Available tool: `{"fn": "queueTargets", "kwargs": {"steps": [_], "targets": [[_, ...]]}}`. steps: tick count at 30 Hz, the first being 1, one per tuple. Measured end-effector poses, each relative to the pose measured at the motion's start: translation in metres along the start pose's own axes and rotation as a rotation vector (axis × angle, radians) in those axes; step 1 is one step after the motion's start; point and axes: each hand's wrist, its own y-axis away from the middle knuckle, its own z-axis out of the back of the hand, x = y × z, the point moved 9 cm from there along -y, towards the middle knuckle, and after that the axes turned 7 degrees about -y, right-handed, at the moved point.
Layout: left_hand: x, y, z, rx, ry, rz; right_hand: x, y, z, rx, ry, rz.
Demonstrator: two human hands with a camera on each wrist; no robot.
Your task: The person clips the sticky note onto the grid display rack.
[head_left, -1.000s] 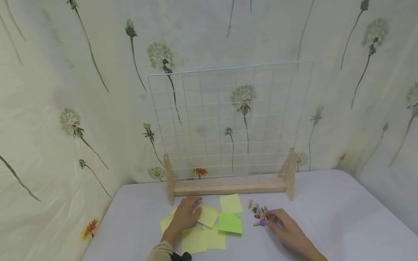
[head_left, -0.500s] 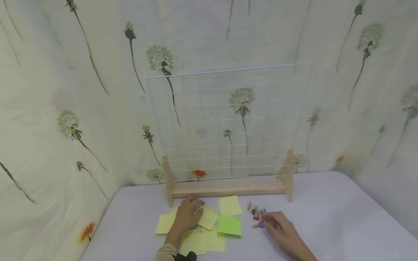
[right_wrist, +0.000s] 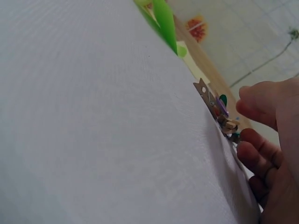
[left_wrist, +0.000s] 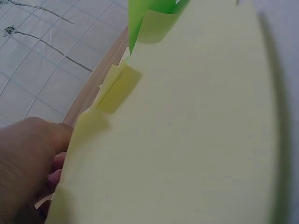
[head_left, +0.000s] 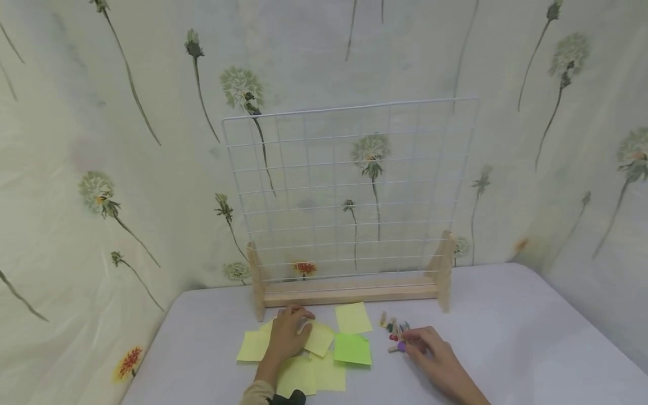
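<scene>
In the head view my left hand (head_left: 288, 337) lies over several pale yellow sticky notes (head_left: 296, 378), its fingers bent. Its thumb is at the edge of one yellow note (head_left: 321, 340); no firm pinch is visible. The left wrist view has a large yellow note (left_wrist: 187, 126) hiding part of the fingers (left_wrist: 53, 177). On the right, my right hand (head_left: 437, 360) reaches a small pile of mini wooden clothespins (head_left: 392, 326) with coloured decorations. A gap shows between its thumb and fingers (right_wrist: 254, 144), with a wooden clothespin (right_wrist: 205, 95) beyond; contact is unclear.
A bright green sticky note (head_left: 352, 350) lies between the hands, with another yellow note (head_left: 353, 318) behind it. A white wire grid (head_left: 349, 185) stands upright in a wooden base (head_left: 349, 296) at the back. White cloth covers the table (head_left: 506, 320).
The right hand has shifted slightly left at the clothespins, while the whole head view has also drifted a little. The left hand stays over the yellow notes.
</scene>
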Motion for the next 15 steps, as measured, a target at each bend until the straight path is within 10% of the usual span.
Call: {"fn": "queueTargets", "kwargs": {"steps": [15], "targets": [[-0.0001,-0.0012,0.0027,-0.034,-0.015,-0.004,0.0034,0.0001,-0.0009,-0.014,0.099,0.061]]}}
